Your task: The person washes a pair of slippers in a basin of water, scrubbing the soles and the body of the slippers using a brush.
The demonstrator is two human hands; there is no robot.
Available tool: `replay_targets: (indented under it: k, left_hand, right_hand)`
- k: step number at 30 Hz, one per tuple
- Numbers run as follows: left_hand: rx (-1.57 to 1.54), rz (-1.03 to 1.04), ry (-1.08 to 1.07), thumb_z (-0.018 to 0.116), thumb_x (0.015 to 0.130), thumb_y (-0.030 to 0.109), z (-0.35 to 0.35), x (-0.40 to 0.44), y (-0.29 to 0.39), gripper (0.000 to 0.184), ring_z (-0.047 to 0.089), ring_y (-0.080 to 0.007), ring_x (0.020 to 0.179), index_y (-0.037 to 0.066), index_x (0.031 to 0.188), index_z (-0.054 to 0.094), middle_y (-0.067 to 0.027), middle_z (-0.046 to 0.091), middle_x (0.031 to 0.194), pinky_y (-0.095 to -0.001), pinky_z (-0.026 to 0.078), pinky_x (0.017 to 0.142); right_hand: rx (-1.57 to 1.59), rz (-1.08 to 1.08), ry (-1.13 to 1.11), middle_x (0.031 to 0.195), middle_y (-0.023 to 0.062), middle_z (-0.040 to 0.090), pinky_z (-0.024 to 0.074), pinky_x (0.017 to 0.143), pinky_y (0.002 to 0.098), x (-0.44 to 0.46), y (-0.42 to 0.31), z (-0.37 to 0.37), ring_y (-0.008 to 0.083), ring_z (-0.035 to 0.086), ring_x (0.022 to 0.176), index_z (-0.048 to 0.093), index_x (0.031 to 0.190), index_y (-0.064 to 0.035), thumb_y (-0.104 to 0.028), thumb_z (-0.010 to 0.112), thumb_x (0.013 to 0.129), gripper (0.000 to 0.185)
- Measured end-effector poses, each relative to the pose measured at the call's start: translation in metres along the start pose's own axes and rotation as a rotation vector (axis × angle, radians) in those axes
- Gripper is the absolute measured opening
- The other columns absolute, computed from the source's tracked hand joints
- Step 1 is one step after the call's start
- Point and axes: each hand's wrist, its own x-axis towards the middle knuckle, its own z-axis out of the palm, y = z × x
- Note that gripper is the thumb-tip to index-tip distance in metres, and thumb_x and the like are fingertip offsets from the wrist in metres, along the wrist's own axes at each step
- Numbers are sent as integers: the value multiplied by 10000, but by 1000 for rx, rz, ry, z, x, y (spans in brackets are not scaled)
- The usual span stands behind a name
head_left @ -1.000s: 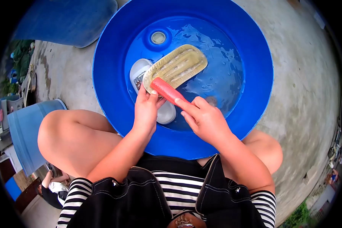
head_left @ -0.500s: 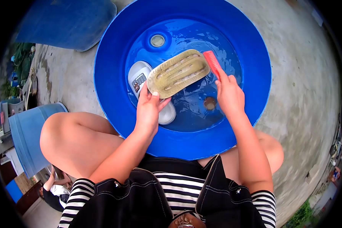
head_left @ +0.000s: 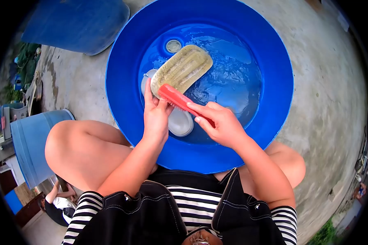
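Observation:
My left hand (head_left: 156, 116) grips the heel end of a slipper (head_left: 184, 67), whose yellowed, grooved sole faces up over the water. My right hand (head_left: 221, 122) is closed around the handle of a red scrub brush (head_left: 176, 98). The brush head lies at the near end of the sole, close to my left fingers, with its bristles turned down. A second slipper (head_left: 180, 123), pale grey, sits in the water below, partly hidden by the held slipper, the brush and my left hand. Both slippers are inside a round blue tub (head_left: 274, 81) holding shallow water.
A drain fitting (head_left: 173, 46) shows at the tub's far left floor. Beyond it stands a large blue container (head_left: 73, 26); a lighter blue barrel (head_left: 43, 143) is at my left. Another person (head_left: 61, 203) is at the lower left. Concrete floor (head_left: 327, 102) surrounds the tub.
The brush has swung from the far right end of the sole to its near left end. The held slipper has tilted more upright and shifted slightly left, covering more of the second slipper.

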Motion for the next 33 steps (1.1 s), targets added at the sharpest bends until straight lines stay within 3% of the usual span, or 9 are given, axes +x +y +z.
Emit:
replay_targets:
  k: [1,4,6,10,15,20,26,30,33]
  left_hand:
    - [-9,-11,-22,373,1077,-9,1,-2,4,673,528,-331,1374,181,1660,96,-176,422,1556,-498,459,1153]
    - [1,-38,-63,388,1072,-14,-1,-6,-3,669,534,-325,1369,175,1658,125,-174,451,1535,-498,466,1146]
    - [23,-44,-82,397,1069,-18,-1,-4,-2,672,537,-321,1366,173,1657,132,-174,465,1525,-498,471,1141]
    - [55,-75,-103,414,1072,-6,-1,-4,-3,685,550,-321,1353,164,1661,110,-183,473,1521,-490,479,1132]
    - [88,-174,-141,415,1074,0,-2,-7,-2,686,565,-322,1334,152,1663,99,-184,490,1502,-475,502,1110]
    - [107,-128,-126,400,1080,-1,-3,-7,-7,659,550,-325,1350,127,1659,111,-180,482,1507,-482,493,1123]
    - [113,-160,-148,394,1080,-8,1,-9,-3,641,544,-317,1358,117,1653,136,-167,465,1528,-483,491,1124]
    - [80,-159,-89,401,1076,-12,-1,-5,-4,659,546,-316,1357,133,1657,127,-159,464,1538,-469,498,1111]
    - [46,-129,-71,404,1071,-14,-2,-7,-8,668,548,-321,1354,142,1658,126,-157,477,1527,-485,485,1123]
  right_hand:
    - [0,6,4,849,101,600,544,672,377,1,1,1,264,642,721,649,1400,-220,-172,670,972,431]
    - [-470,54,302,841,114,578,558,607,470,15,24,1,337,646,668,636,1368,-214,-200,675,964,405]
    - [-517,160,295,849,116,580,557,614,461,16,29,-10,336,644,672,645,1358,-211,-192,668,967,392]
    - [-214,-158,172,827,118,551,530,623,419,-4,-6,15,293,624,676,643,1404,-235,-144,699,945,472]
    - [-471,83,290,850,92,557,544,620,432,13,20,3,308,634,689,629,1409,-253,-157,704,941,484]
    - [-303,-149,122,887,88,574,575,608,440,-6,-6,18,307,664,679,607,1427,-250,-197,697,939,499]
    - [-559,187,295,861,105,578,563,655,457,12,28,-3,327,657,725,619,1409,-239,-169,676,961,457]
    - [-353,-131,156,849,98,564,559,569,436,-8,-6,16,305,656,638,614,1413,-240,-205,696,945,477]
    - [-432,-11,181,847,97,552,550,607,438,-10,2,14,306,643,688,617,1416,-233,-174,702,946,482]
